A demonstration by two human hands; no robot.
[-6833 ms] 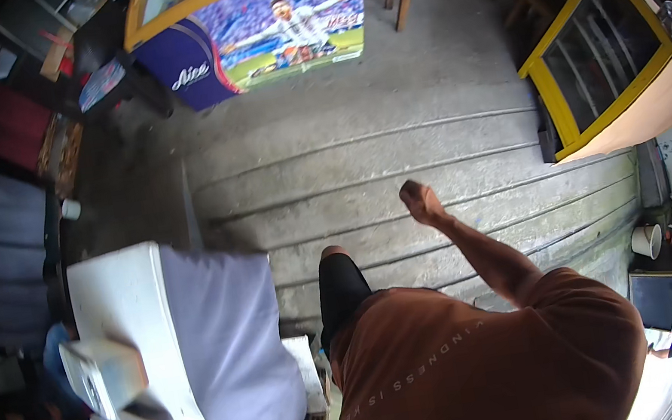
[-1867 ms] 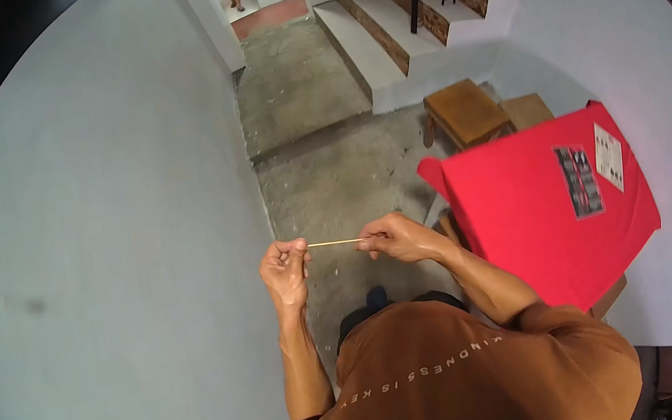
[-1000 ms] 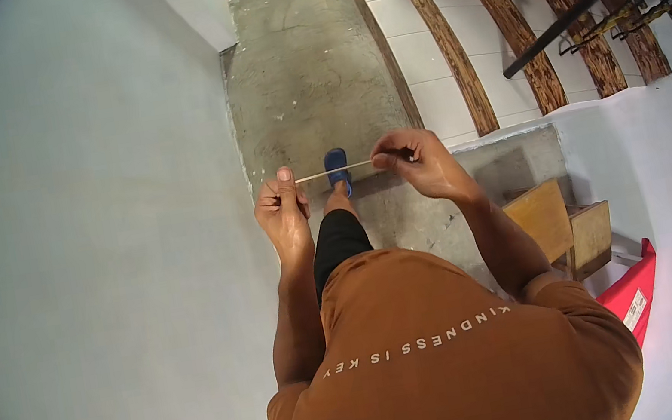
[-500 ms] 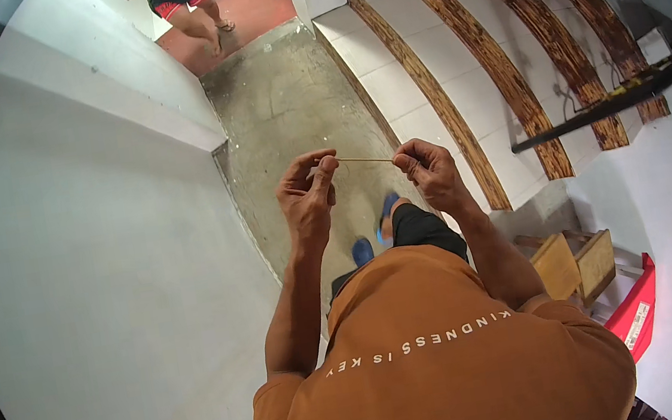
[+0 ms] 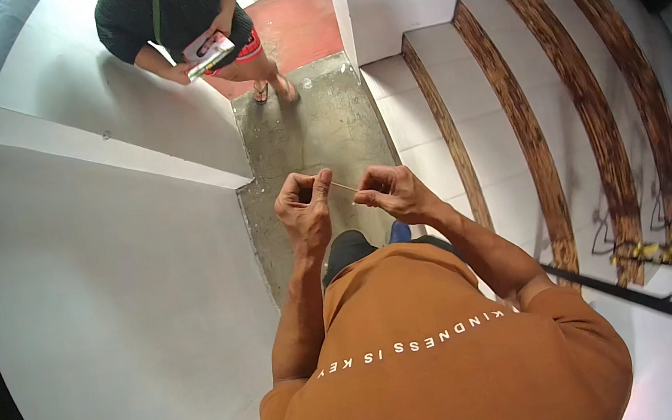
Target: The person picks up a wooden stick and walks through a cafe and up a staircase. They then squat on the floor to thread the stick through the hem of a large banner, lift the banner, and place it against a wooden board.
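A thin, straight tan strand [image 5: 344, 186] runs between my two hands at chest height, over the walkway. Whether it is a stick, a string or a stretched band cannot be made out. My left hand [image 5: 305, 208] pinches its left end between thumb and forefinger, the other fingers curled. My right hand [image 5: 396, 192] pinches the right end, slightly lower and a short gap away. Both ends vanish behind the fingertips.
White wall [image 5: 104, 288] on my left. On the right, tiled stairs [image 5: 506, 124] have wood-edged steps and a dark rail [image 5: 617, 290]. Ahead, a person [image 5: 182, 24] in dark clothing holds a flat printed item [image 5: 208, 51] on the concrete walkway [image 5: 291, 143].
My hands have drawn closer together, so less of the strand shows between them. I have moved forward along the walkway; the person ahead is nearer, and the stools at right have left view.
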